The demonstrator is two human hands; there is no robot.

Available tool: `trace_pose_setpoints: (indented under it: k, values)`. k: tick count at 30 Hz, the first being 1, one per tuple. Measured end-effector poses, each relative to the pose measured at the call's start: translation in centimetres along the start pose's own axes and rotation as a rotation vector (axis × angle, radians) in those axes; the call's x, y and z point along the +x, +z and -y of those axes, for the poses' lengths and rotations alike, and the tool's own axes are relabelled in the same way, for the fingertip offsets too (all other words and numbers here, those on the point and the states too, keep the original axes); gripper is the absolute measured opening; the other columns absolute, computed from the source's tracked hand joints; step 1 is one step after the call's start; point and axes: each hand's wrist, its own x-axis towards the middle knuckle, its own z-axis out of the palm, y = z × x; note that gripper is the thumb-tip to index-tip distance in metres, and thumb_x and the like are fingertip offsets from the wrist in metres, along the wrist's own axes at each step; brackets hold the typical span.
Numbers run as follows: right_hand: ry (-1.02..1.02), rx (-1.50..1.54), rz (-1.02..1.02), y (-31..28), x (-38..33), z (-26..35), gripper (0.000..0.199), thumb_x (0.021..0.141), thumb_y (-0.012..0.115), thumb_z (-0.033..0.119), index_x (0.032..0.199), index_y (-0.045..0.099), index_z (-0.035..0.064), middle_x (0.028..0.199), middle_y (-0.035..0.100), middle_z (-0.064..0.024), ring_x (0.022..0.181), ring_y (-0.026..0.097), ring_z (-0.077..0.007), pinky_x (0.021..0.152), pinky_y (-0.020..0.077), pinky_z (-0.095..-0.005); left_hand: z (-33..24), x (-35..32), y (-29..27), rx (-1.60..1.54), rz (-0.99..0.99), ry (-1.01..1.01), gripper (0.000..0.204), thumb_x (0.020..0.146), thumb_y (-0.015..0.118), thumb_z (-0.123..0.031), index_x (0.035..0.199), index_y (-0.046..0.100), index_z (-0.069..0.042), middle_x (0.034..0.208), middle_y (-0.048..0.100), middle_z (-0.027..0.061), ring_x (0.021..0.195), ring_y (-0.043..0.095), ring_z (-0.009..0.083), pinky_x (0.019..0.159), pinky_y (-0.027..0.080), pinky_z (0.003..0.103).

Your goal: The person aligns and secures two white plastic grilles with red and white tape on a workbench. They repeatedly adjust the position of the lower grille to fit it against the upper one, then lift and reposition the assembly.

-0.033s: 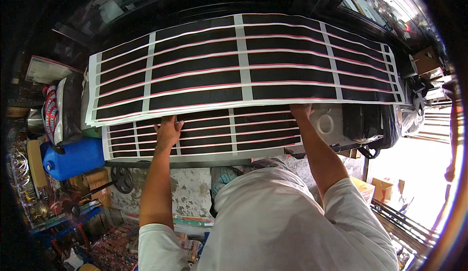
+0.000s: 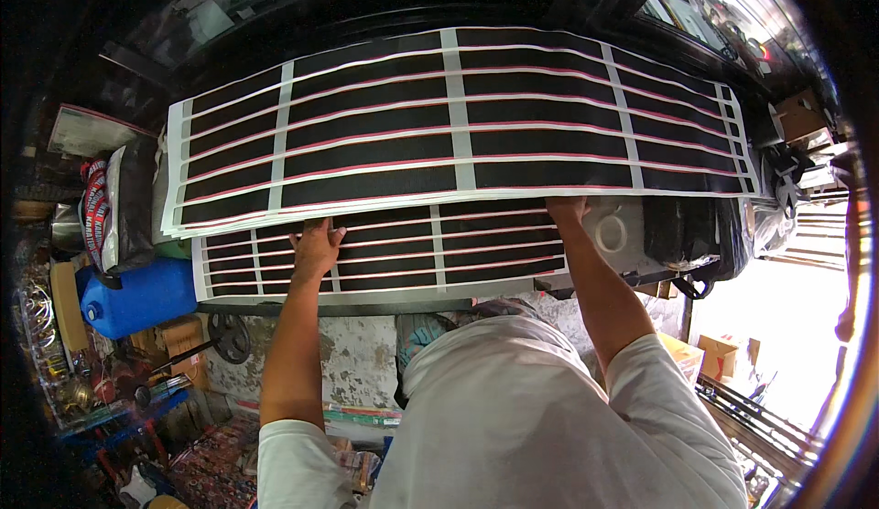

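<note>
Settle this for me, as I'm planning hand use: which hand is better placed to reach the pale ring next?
Probably the right hand: it sits close beside the pale ring, while the left hand is well to the left. Both reach under the upper striped sheets.

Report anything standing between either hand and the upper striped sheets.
Nothing visible does: the left hand and right hand are both at the near edge of the upper striped sheets, which partly hides each hand.

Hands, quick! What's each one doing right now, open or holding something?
Left hand: partly hidden under the near edge of the upper striped sheets; open or closed, can't tell.
Right hand: partly hidden under that edge too; can't tell either.
</note>
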Motion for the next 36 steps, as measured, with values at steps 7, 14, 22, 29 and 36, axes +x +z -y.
trace_pose_setpoints:
  k: [7, 14, 22, 29, 36]
  values:
    - [0.036, -0.023, -0.029, 0.0, 2.3, 1.4, 0.086, 0.104, 0.047, 0.068, 0.172, 0.023, 0.0229, 0.179, 0.017, -0.0122, 0.162, 0.021, -0.0437, 0.124, 0.0266, -0.0702, 0.5, 1.3, 0.2, 0.026, 0.073, 0.005, 0.053, 0.107, 0.059, -0.054, 0.141, 0.066, -0.014, 0.144, 0.065, 0.0162, 0.143, 0.054, 0.0388, 0.123, 0.022, 0.080]
    - [-0.028, -0.069, -0.067, 0.4, 3.1, 2.6, 0.085, 0.104, 0.047, 0.068, 0.172, 0.025, 0.0225, 0.179, 0.019, -0.0125, 0.162, 0.022, -0.0433, 0.125, 0.0267, -0.0690, 0.6, 1.1, -0.3, 0.056, 0.140, -0.026, 0.055, 0.108, 0.058, -0.054, 0.146, 0.063, -0.015, 0.147, 0.063, 0.0151, 0.146, 0.052, 0.0376, 0.123, 0.020, 0.081]
    - [-0.080, -0.100, -0.093, 0.2, 3.1, 3.0, 0.084, 0.104, 0.047, 0.067, 0.171, 0.026, 0.0219, 0.178, 0.021, -0.0130, 0.162, 0.023, -0.0429, 0.126, 0.0269, -0.0676, 0.7, 1.0, 0.0, 0.044, 0.057, -0.008, 0.053, 0.107, 0.061, -0.051, 0.149, 0.059, -0.018, 0.153, 0.059, 0.0111, 0.147, 0.051, 0.0374, 0.120, 0.020, 0.085]
    - [-0.143, -0.137, -0.123, 0.7, 3.3, 2.5, 0.083, 0.104, 0.047, 0.067, 0.171, 0.028, 0.0214, 0.178, 0.023, -0.0134, 0.161, 0.024, -0.0425, 0.127, 0.0271, -0.0663, 0.3, 0.3, -0.7, -0.068, 0.067, -0.008, 0.052, 0.106, 0.066, -0.048, 0.149, 0.059, -0.020, 0.152, 0.057, 0.0129, 0.143, 0.054, 0.0396, 0.118, 0.022, 0.085]
    - [-0.246, -0.158, -0.198, 1.0, 3.3, 0.8, 0.082, 0.104, 0.047, 0.066, 0.170, 0.030, 0.0209, 0.177, 0.026, -0.0137, 0.161, 0.026, -0.0421, 0.128, 0.0272, -0.0651, 0.6, 1.1, 0.2, -0.048, 0.025, 0.015, 0.057, 0.105, 0.066, -0.048, 0.156, 0.053, -0.026, 0.157, 0.052, 0.0139, 0.144, 0.053, 0.0422, 0.118, 0.023, 0.085]
